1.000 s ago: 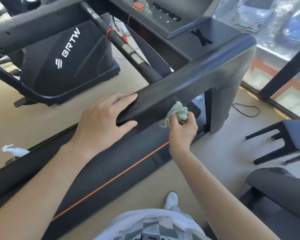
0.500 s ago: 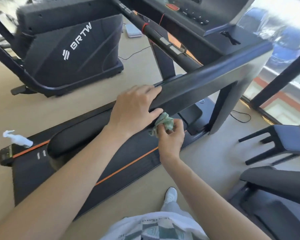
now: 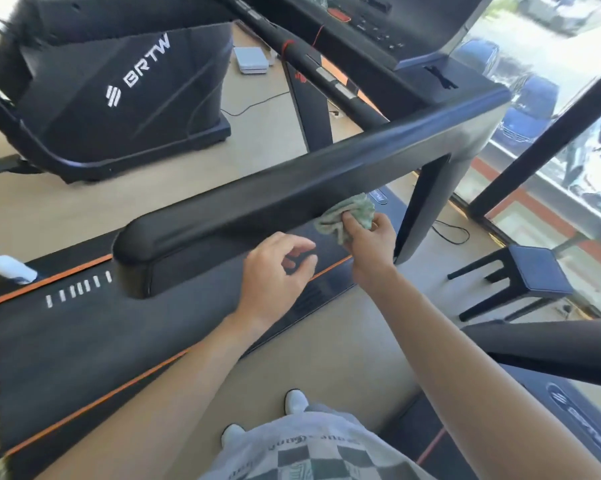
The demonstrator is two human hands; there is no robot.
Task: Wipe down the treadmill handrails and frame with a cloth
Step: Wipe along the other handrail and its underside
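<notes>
The right hand [image 3: 371, 244] is pinching a soft, light, bunched green cloth [image 3: 347, 214] against the handrail's [image 3: 292, 192] lower edge near the upright, probably best gripped as a wad, while the left hand [image 3: 274, 271] is hovering loosely curled, holding nothing.

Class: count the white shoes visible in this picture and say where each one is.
2. One white shoe is on the floor beside the treadmill deck; the other is nearer the camera, partly hidden under the shirt hem.
</notes>
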